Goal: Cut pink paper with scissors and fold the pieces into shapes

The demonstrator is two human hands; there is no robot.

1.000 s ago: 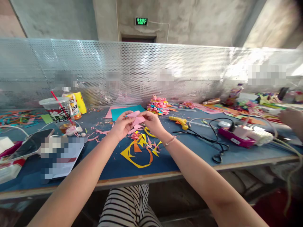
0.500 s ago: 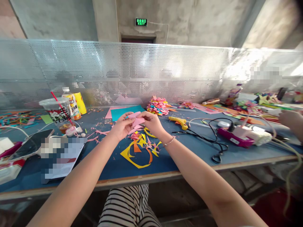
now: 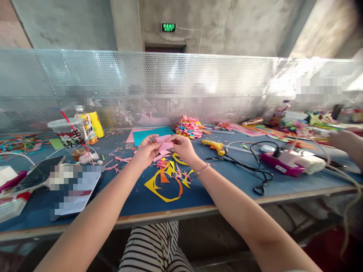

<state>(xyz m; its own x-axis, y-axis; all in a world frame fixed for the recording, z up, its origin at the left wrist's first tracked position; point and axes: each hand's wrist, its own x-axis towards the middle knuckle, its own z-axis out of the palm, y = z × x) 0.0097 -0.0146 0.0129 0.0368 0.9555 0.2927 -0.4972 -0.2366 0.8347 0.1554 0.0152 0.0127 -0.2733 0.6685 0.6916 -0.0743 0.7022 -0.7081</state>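
A craft workshop — paper scraps [image 3: 163, 176] and a yellow glue gun [image 3: 218, 147] lie on the bench [image 3: 232, 183]; behind the bench, a perforated screen [image 3: 170, 88], concrete wall [image 3: 229, 26] and EXIT sign [image 3: 168, 27].

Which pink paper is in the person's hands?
The small pink piece, pinched by both the left hand and the right hand. That sets it apart: other pink sheets and pink scraps lie on the table.
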